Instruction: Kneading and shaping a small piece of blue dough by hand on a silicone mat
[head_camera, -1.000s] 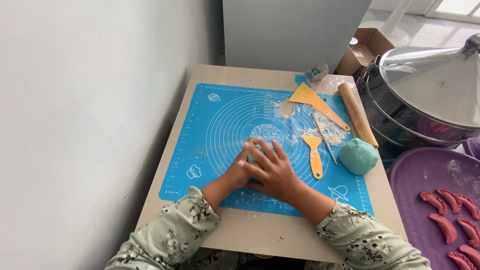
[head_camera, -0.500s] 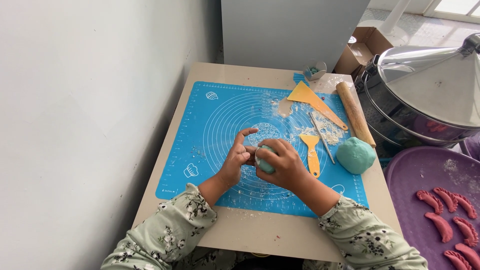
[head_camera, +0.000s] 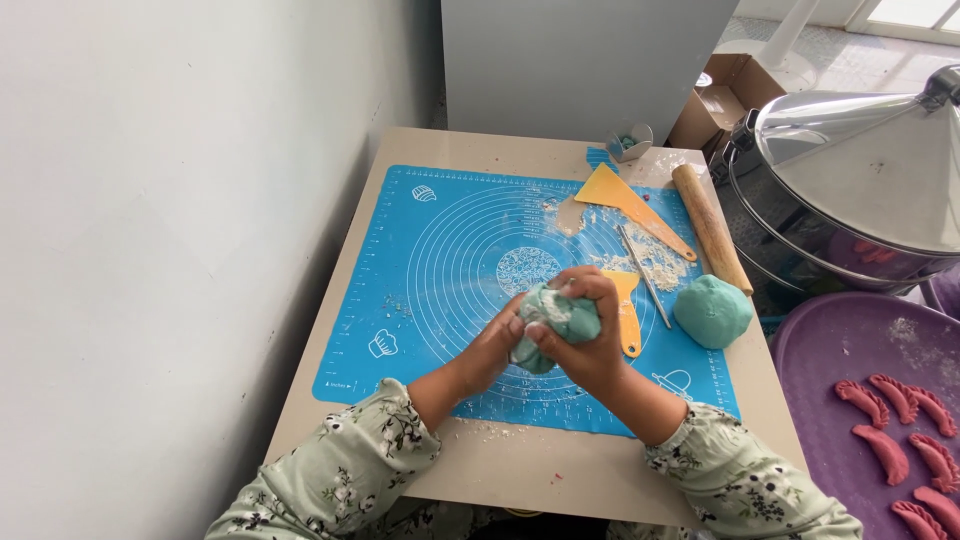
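Dough lump (head_camera: 552, 322), teal and flour-dusted, is held just above the blue mat (head_camera: 440, 250) on the counter (head_camera: 520, 475), left hand (head_camera: 492, 345) cupping beneath, right hand (head_camera: 585, 335) with fingers (head_camera: 590, 290) curled tight over it; advisable: even pressure, folding flour inward, working over the mat.

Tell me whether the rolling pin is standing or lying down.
Lying down. The wooden rolling pin rests flat along the right edge of the blue mat, its whole length on the table.
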